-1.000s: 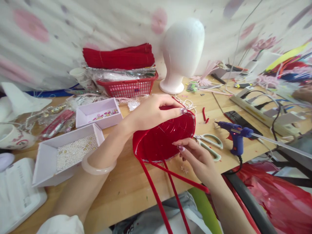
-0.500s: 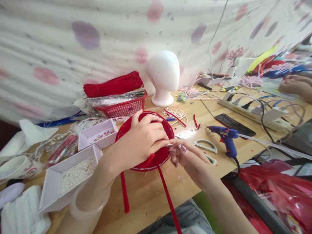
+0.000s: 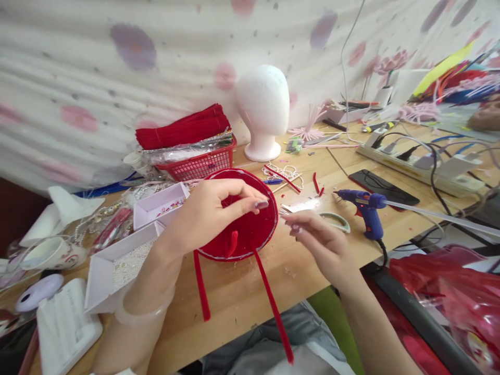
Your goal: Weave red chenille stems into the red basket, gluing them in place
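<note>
A round red velvety piece with a pale line along its rim lies on the table. Two red fuzzy strips, a left strip and a right strip, run from its near edge towards me. A short bent red stub sticks up from it. Over the round piece, my left hand is closed, thumb and fingertips pinched together. Off its right edge, my right hand pinches too, close to the scissors. Whatever lies between either hand's fingertips is too small to make out.
A blue glue gun with a long clear stick lies at right, near a black phone and a power strip. Behind stand a white foam head and a red basket. Bead trays sit left.
My hands, earlier together over the round piece, have parted. The right moved right and off it; the left drew up into a pinch, uncovering more of the red surface. The view has shifted slightly.
</note>
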A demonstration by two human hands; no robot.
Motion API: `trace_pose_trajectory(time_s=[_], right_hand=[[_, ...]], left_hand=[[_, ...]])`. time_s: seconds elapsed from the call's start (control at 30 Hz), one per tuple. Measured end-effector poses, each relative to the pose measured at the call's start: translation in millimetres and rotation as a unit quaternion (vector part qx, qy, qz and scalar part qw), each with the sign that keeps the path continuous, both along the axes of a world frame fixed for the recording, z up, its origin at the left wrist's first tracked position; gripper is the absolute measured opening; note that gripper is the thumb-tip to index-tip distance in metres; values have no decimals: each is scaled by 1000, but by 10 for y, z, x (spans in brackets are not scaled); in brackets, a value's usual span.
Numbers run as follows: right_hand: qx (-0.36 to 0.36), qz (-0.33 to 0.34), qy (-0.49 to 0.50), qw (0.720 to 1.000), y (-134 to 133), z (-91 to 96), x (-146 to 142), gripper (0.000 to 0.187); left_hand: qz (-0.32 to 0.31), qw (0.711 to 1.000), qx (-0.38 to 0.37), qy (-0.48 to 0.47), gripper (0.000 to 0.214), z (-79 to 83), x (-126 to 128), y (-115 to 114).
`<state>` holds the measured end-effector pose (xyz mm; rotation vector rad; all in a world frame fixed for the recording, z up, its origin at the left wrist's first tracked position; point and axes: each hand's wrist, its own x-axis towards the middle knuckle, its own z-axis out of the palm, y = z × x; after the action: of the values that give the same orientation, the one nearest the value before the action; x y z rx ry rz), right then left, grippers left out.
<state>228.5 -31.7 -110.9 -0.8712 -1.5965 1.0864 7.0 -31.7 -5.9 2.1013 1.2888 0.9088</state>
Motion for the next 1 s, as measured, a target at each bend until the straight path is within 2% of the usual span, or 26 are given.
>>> trace_pose_trajectory(time_s=[0.07,0.13,0.2,0.27,0.4,0.47,0.5,0.57,0.63,0.7,0.77,0.83,0.87,0.93,1.0], right_hand=[[59,43,-91,993,-18,-80,-4,31],[96,72,-148,982,-47,-132,-47,40],[110,96,-165,975,-71,-130,-120,43],[100,119,-158,975,-71,-64,-211,38],[56,158,-185,968,29,172,-373,26],[60,200,-209,956,113,270,-404,27],[70,217,-213,950,157,304,-399,26],[88,218,-209,949,236,344,-352,18],[97,186,-200,957,299,363,-267,17],[94,165,-184,964,344,393,-181,23],[92,168,-161,968,378,464,-132,25],[101,168,-136,971,406,603,-144,26],[112,164,-126,972,420,701,-171,26],[148,147,-115,971,444,939,-255,26],[202,110,-127,965,460,1194,-351,25]], left_hand=[[-16,987,-107,-119,27,-33,14,6],[-39,958,-215,-183,31,-73,46,40],[-45,940,-285,-180,33,-83,89,80],[-47,943,-300,-138,33,-38,140,97],[-20,976,-214,-30,29,154,235,62],[41,990,-121,68,26,213,246,53],[82,986,-63,128,23,219,234,58],[145,960,42,238,21,190,179,78],[162,935,100,298,23,132,99,96],[154,933,116,305,26,82,27,91],[148,941,110,284,29,67,-9,63],[130,962,81,224,31,91,0,28],[119,976,62,170,31,113,18,13],[101,995,-2,4,28,167,67,-8],[86,981,-76,-158,24,221,113,-30]])
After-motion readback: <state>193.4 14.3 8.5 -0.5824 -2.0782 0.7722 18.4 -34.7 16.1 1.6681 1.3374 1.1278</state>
